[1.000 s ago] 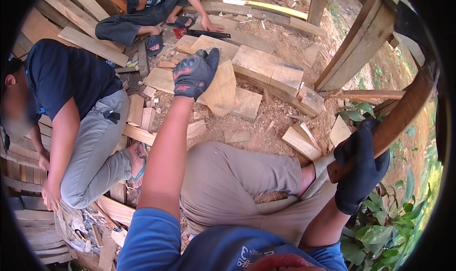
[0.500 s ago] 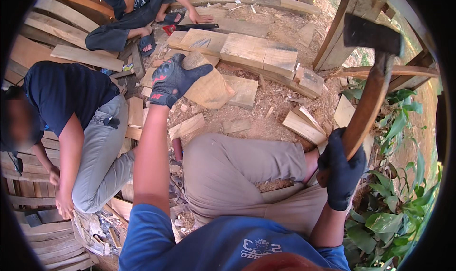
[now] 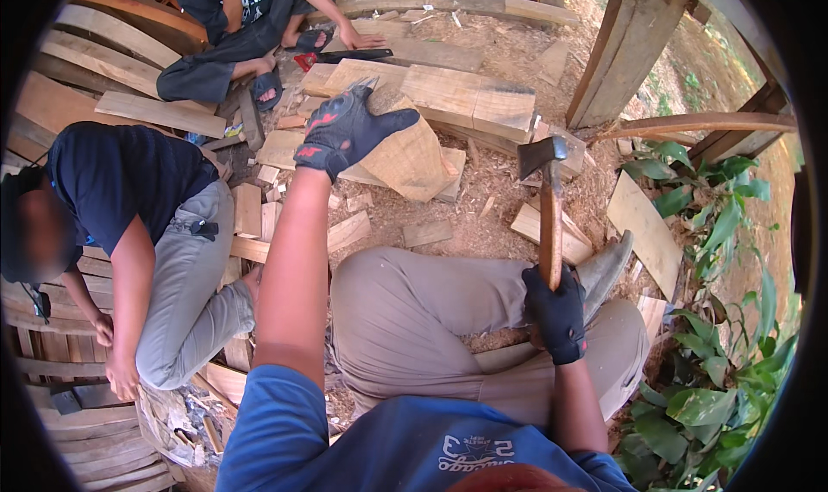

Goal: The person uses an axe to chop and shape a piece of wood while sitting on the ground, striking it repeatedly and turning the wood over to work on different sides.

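Observation:
My left hand (image 3: pixel 345 131), in a black work glove with red marks, is closed around the upper left side of a thick, angular wood block (image 3: pixel 410 160). The block sits tilted in front of the squared timber. My right hand (image 3: pixel 556 315), also in a dark glove, grips the lower handle of a hatchet (image 3: pixel 550 220). Its wooden handle points away from me, and the dark steel head is up near the right end of the timber, apart from the block. My right hand is beside my bent leg.
A long squared timber (image 3: pixel 470 95) lies beyond the block. Wood offcuts (image 3: pixel 429 233) and shavings cover the ground. One person (image 3: pixel 129 181) crouches at left; another (image 3: pixel 250 26) sits at far left near a saw (image 3: pixel 354 55). A wooden post (image 3: pixel 630 48) and leafy plants (image 3: pixel 703 406) flank the right.
The hatchet has come down and to the left with my right hand, its head now much lower. My left hand and the wood block have shifted slightly right.

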`<state>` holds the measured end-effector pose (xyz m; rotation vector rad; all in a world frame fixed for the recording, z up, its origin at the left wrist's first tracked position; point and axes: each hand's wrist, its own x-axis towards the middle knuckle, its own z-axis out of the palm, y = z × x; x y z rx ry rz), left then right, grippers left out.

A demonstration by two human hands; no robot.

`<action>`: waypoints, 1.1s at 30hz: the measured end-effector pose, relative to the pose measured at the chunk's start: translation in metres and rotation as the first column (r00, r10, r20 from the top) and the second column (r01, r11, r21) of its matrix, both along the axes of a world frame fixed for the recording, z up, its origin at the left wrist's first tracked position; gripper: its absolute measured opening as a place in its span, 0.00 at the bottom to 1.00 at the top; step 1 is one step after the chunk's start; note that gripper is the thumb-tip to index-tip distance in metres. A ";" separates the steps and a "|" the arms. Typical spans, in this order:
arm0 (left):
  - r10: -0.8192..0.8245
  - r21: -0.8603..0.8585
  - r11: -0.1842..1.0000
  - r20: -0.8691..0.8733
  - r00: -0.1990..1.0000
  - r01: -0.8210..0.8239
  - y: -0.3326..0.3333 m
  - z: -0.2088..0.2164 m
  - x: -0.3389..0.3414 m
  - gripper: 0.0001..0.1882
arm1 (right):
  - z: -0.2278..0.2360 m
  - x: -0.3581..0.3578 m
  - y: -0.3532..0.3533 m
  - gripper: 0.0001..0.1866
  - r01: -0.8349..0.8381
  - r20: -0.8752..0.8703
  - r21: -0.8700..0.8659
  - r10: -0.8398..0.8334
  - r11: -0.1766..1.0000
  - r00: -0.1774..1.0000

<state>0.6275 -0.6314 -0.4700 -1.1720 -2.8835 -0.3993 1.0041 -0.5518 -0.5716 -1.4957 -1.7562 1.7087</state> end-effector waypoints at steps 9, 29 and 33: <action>0.081 -0.024 0.997 0.089 0.993 -0.079 0.017 -0.001 -0.004 0.45 | 0.000 0.000 0.016 0.20 -0.225 0.078 0.233 0.213 0.946 0.974; 0.224 0.288 0.944 -0.196 0.955 -0.162 0.002 -0.039 -0.019 0.28 | 0.025 -0.068 -0.014 0.27 -0.297 0.174 0.354 0.249 0.887 0.953; 0.294 0.248 0.938 -0.205 0.933 -0.241 -0.019 -0.048 -0.033 0.26 | 0.161 -0.034 0.011 0.13 0.210 -0.369 0.662 0.069 0.720 0.927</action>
